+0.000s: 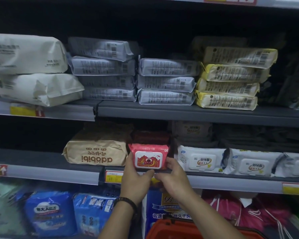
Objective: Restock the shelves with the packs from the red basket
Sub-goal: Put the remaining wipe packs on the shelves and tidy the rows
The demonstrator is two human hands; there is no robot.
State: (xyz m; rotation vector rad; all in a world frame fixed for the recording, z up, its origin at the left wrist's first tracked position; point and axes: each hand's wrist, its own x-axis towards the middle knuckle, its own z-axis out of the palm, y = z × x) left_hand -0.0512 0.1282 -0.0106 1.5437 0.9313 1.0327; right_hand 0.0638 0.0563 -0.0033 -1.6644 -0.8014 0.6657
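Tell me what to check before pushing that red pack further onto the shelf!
1. Left hand and right hand both grip the red pack: ok.
2. It fits between the brown pack and the white pack: ok.
3. Its bottom rests on the shelf: cannot tell, fingers hide it.
4. Room behind it: cannot tell, too dark.
5. More packs in the red basket: cannot tell, only its rim shows.

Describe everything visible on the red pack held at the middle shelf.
The red pack is a soft plastic pouch with a white-rimmed flip lid on its front bearing red artwork; its print appears upside down. It is at the front of the middle shelf, between a brown pack and a white pack. The left hand and right hand grip its lower corners.
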